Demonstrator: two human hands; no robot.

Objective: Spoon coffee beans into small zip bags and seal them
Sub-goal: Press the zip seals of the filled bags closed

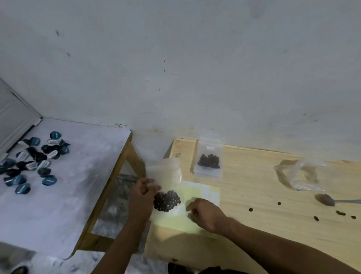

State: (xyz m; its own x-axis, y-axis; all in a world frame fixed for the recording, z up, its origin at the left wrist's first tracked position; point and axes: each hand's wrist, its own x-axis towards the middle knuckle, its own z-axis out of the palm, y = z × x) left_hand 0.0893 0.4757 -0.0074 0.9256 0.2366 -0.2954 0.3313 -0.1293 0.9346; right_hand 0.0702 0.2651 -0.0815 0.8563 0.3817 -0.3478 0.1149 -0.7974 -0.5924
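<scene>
My left hand [142,192] pinches the left edge of a small clear zip bag [166,174] that holds a dark clump of coffee beans [167,200]. The bag lies over the left end of a light wooden table [260,195]. My right hand [203,213], fingers curled, pinches the bag's lower right corner over a pale yellow sheet [200,195]. A second filled zip bag [209,159] lies flat near the wall. A metal spoon [335,201] rests at the right, bowl toward me, with several loose beans [315,218] around it.
A crumpled clear plastic bag [297,175] sits right of centre on the wooden table. A lower white table [54,204] at the left carries several dark blue round packets [31,162]. A gap with stone floor [116,201] separates the tables. A wall stands close behind.
</scene>
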